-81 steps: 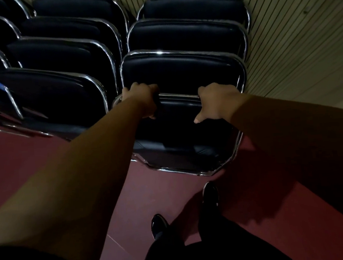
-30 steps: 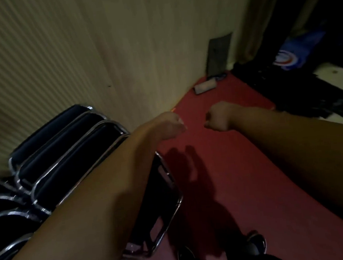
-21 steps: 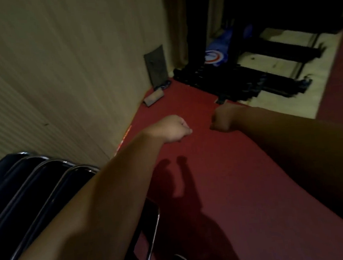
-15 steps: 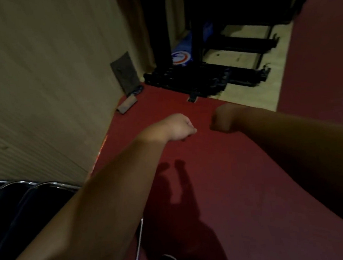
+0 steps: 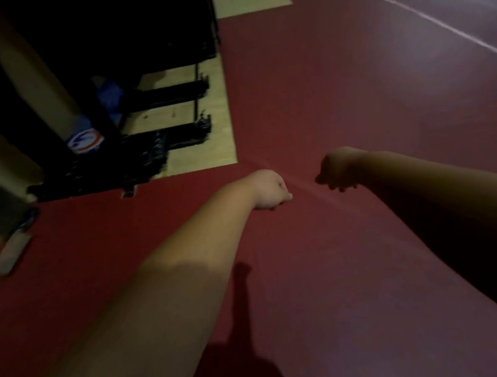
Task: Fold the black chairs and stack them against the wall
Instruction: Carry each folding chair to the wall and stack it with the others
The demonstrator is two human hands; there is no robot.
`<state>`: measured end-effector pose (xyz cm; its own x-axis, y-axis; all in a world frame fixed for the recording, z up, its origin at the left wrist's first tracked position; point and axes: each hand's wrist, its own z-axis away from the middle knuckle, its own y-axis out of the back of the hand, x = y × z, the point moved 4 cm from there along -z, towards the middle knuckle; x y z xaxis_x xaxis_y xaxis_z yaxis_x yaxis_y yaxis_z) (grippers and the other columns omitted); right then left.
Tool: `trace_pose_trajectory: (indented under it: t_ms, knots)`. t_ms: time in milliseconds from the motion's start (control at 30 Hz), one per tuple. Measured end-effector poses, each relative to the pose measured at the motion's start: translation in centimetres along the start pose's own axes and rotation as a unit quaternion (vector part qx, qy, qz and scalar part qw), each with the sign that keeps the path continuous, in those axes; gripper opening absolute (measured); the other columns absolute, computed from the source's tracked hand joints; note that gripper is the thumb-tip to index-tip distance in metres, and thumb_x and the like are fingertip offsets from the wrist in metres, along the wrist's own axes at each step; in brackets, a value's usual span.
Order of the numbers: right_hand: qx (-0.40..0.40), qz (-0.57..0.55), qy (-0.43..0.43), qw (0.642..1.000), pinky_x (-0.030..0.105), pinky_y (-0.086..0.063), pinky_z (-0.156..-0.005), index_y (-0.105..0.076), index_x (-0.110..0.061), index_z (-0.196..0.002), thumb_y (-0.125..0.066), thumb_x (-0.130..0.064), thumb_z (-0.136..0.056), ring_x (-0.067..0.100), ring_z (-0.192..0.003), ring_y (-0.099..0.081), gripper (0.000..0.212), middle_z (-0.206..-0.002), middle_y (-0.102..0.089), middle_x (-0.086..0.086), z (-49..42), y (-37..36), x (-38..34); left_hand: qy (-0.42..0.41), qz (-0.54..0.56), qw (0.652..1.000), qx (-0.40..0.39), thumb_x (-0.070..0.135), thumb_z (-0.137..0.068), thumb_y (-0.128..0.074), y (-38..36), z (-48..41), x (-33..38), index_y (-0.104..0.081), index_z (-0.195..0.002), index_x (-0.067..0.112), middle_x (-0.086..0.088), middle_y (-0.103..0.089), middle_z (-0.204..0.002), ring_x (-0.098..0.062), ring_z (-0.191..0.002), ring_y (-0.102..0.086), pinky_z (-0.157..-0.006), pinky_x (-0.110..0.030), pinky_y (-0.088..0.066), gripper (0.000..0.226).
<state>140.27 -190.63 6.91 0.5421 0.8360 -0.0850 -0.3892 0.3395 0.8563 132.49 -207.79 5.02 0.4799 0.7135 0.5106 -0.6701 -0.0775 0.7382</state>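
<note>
No black chair shows in the head view at this moment. My left hand [image 5: 269, 189] is curled into a loose fist over the red floor, holding nothing. A little to its right, my right hand [image 5: 336, 171] is also closed in a fist and holds nothing. Both forearms reach forward from the bottom of the frame, and the two fists hang a short gap apart.
Red carpet [image 5: 337, 270] covers most of the floor. A dark black frame structure [image 5: 137, 149] stands on a pale wooden floor patch [image 5: 202, 150] at upper left. A blue item with a round logo [image 5: 84, 140] leans there. A small flat object [image 5: 8, 254] lies by the left wall.
Both hands let go of the folded chair and closed into fists. The view has swung right, away from the stacked chairs and wall, which have left the frame.
</note>
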Motion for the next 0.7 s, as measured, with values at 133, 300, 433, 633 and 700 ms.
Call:
trace_pose_trajectory:
  t_ms: [133,300,433,633,700]
  knots:
    - [0.007,-0.055,-0.06,0.997,0.024,-0.045,-0.044,-0.078,-0.005,-0.097,-0.058,-0.037,-0.106,0.01,-0.053,-0.068,0.039,-0.078,-0.077,0.001,1.2,0.2,10.4,-0.061,-0.046,0.996,-0.046,0.035,-0.099,-0.068,-3.4,-4.8,9.3,-0.078,-0.096,0.012,-0.011,-0.08,-0.089,-0.031,-0.092,-0.076,-0.078,-0.037,-0.059,0.025]
    - [0.005,-0.142,-0.109,0.984,0.039,-0.065,-0.067,-0.076,-0.005,-0.105,-0.059,-0.038,-0.105,0.016,-0.07,-0.076,0.038,-0.091,-0.079,0.004,2.0,-1.3,18.1,-0.109,-0.08,0.987,-0.089,0.038,-0.099,-0.067,-6.3,-8.8,15.9,-0.077,-0.096,0.015,-0.008,-0.079,-0.086,-0.026,-0.076,-0.071,-0.068,-0.028,-0.051,0.026]
    - [0.005,-0.188,-0.152,0.97,0.044,-0.066,-0.076,-0.076,-0.007,-0.108,-0.059,-0.041,-0.104,0.019,-0.079,-0.077,0.038,-0.097,-0.079,0.003,2.2,-2.3,23.0,-0.147,-0.102,0.976,-0.123,0.039,-0.099,-0.066,-7.9,-11.9,20.2,-0.077,-0.098,0.016,-0.006,-0.079,-0.087,-0.019,-0.068,-0.062,-0.067,-0.028,-0.049,0.026]
    - [0.002,-0.207,-0.205,0.957,0.04,-0.065,-0.074,-0.075,-0.007,-0.111,-0.059,-0.039,-0.105,0.018,-0.081,-0.076,0.037,-0.099,-0.079,0.003,-0.1,-1.7,27.5,-0.196,-0.073,0.964,-0.161,0.036,-0.099,-0.066,-9.3,-19.1,23.6,-0.076,-0.097,0.015,-0.003,-0.079,-0.094,-0.02,-0.084,-0.077,-0.07,-0.033,-0.053,0.023]
    - [0.0,-0.205,-0.217,0.954,0.039,-0.065,-0.073,-0.075,-0.008,-0.111,-0.059,-0.04,-0.105,0.018,-0.081,-0.076,0.036,-0.099,-0.079,0.003,-1.4,-0.6,28.3,-0.204,-0.067,0.961,-0.177,0.034,-0.1,-0.066,-9.1,-21.7,24.3,-0.076,-0.098,0.014,-0.002,-0.079,-0.098,-0.018,-0.084,-0.077,-0.068,-0.035,-0.054,0.022]
